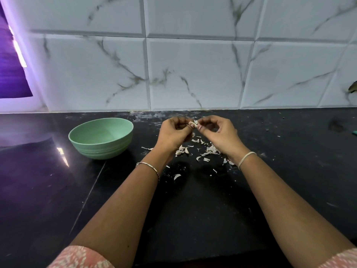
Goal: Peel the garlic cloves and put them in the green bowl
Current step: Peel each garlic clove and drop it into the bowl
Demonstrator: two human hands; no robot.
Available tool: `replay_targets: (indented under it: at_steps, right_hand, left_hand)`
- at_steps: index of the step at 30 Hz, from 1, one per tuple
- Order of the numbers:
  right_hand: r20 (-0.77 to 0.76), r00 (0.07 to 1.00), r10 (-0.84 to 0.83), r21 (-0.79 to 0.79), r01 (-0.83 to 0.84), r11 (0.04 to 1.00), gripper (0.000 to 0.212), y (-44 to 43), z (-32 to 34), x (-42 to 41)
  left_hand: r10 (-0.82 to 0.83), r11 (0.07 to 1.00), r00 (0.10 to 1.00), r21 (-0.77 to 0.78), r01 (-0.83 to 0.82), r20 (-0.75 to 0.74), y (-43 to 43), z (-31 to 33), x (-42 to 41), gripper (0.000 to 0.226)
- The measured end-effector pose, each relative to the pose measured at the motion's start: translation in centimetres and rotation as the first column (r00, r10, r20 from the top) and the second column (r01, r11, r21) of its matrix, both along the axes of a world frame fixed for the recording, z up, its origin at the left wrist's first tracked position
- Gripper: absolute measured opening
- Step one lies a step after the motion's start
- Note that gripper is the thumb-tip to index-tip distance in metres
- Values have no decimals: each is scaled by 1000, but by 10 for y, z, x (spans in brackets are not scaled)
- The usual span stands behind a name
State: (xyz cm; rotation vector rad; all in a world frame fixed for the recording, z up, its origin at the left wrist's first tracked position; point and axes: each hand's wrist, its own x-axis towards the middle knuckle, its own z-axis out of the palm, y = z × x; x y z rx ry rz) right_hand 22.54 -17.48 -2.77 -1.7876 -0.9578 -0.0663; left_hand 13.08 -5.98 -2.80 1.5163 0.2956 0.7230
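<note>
Both hands meet above the black stone counter [212, 200]: the left hand [173, 132] and right hand [218, 132] each pinch one small pale garlic clove [193, 123] between fingertips; white papery peel scraps [193, 149] lie below, the round pale-green plastic bowl [100, 139] stands left of them

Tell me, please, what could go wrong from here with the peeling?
1. The left hand and right hand pinch the small clove only at the tips, above the counter; it may slip and drop among the peels.
2. The bowl stands apart to the left, so loose skin clinging to the clove might travel into it.
</note>
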Motion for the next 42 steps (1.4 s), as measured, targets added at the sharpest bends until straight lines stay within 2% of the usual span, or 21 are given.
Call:
replay_targets:
  at_steps: [2,3,5,10,16,20,26,33,42]
  right_hand:
    - [298,946,-127,-63,153,986,10,0,-2,0]
    - [387,910,-146,-66,185,980,13,0,-1,-1]
    - [461,874,-154,-59,203,977,23,-1,0,-2]
    - [419,902,-106,-33,132,991,44,-2,2,-4]
    - [473,869,-144,62,130,990,25,2,0,-4]
    - [473,856,-208,77,195,978,19,3,-1,-4]
    - [444,873,-202,19,216,976,12,2,1,-10]
    - [424,892,-157,14,167,986,10,3,1,-7]
    - [336,921,-197,72,183,980,9,6,-1,-4]
  left_hand:
    - [-1,999,1000,-41,1,-1,-2,1,-1,3]
    - [3,998,1000,-70,-3,2,-3,2,-1,3]
    - [5,991,1000,-136,-2,19,-4,2,-2,7]
    - [-9,973,999,-232,20,46,-6,3,-5,7]
    - [-38,955,999,-295,39,9,-8,4,-5,3]
    - [-54,946,999,-321,51,0,-9,4,-5,4]
    - [-50,954,999,-297,47,-3,-11,3,-3,14]
    - [-43,967,999,-251,36,-20,-10,2,-4,12]
    - [-26,988,998,-156,18,-50,-12,0,-2,8]
